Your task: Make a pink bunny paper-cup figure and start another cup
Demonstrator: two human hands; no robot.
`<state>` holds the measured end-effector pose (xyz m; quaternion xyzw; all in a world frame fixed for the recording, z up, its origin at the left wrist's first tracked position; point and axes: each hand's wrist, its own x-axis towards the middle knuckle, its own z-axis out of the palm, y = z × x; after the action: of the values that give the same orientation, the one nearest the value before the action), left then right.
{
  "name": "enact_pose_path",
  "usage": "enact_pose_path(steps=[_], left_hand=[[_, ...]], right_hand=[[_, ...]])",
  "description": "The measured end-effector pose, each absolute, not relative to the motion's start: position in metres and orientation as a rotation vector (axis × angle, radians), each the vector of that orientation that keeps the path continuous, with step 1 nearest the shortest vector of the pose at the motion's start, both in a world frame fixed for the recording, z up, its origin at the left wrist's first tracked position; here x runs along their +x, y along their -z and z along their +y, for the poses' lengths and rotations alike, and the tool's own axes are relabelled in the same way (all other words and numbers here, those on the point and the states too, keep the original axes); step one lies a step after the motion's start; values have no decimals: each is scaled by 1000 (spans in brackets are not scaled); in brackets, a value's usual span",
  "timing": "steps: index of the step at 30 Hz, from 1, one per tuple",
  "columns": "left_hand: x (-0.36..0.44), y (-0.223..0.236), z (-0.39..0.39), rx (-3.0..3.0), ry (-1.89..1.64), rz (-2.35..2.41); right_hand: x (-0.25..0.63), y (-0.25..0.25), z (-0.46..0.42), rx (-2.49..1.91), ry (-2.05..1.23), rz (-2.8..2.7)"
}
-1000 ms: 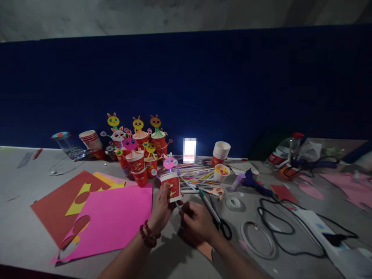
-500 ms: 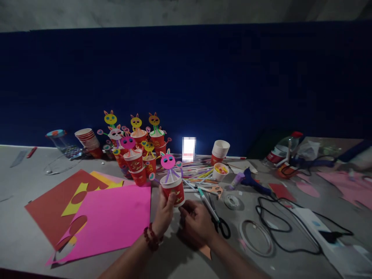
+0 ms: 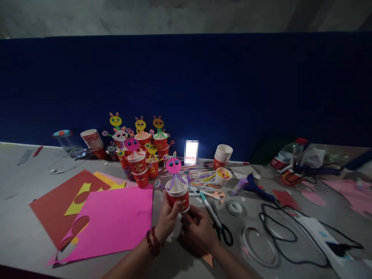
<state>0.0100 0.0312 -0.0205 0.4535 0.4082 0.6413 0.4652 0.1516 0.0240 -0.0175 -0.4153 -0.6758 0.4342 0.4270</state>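
Note:
My left hand (image 3: 169, 215) is wrapped round a red paper cup (image 3: 179, 200) with a white rim. Out of this cup rises a puppet (image 3: 173, 165) with a pink rabbit-eared face, purple stems and small round paws. Below the cup's base, my right hand (image 3: 198, 224) is closed with its fingers curled; whatever they pinch, if anything, is hidden. Behind to the left stand several finished cup puppets (image 3: 137, 164) with yellow, pink, white and orange faces, some on stacked cups. Black-handled scissors (image 3: 225, 234) and a white pen with a teal end (image 3: 209, 208) lie beside my right hand.
Pink card (image 3: 116, 221) covers brown and yellow sheets at left. Cup stacks (image 3: 92, 141) and a jar of beads (image 3: 68, 143) stand behind. Rightward are a small cup of bits (image 3: 223, 177), tape rolls (image 3: 235, 208), a glue gun (image 3: 258, 188), a power strip (image 3: 319, 236) and a bottle (image 3: 286, 155).
The whole view has shifted slightly, with everything appearing lower and a little to the right. Both hands keep their places at the cup, and the puppet stays upright in it.

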Motion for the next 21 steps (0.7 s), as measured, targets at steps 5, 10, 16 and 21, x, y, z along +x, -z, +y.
enact_pose_path(steps=[5,10,16,21], left_hand=[[10,14,30,1077,-1471,937],[8,-4,23,1112,-1488,892],[-60,-42,12,1042,-1769,1009],[-182,-69,28,1097,-2215,1302]], right_hand=[[153,25,25,-985,-1140,-1643],[159,26,28,-945,-1065,-1677],[163,24,31,-1105,-1061,-1712],[163,33,35,-1133,-1046,-1759]])
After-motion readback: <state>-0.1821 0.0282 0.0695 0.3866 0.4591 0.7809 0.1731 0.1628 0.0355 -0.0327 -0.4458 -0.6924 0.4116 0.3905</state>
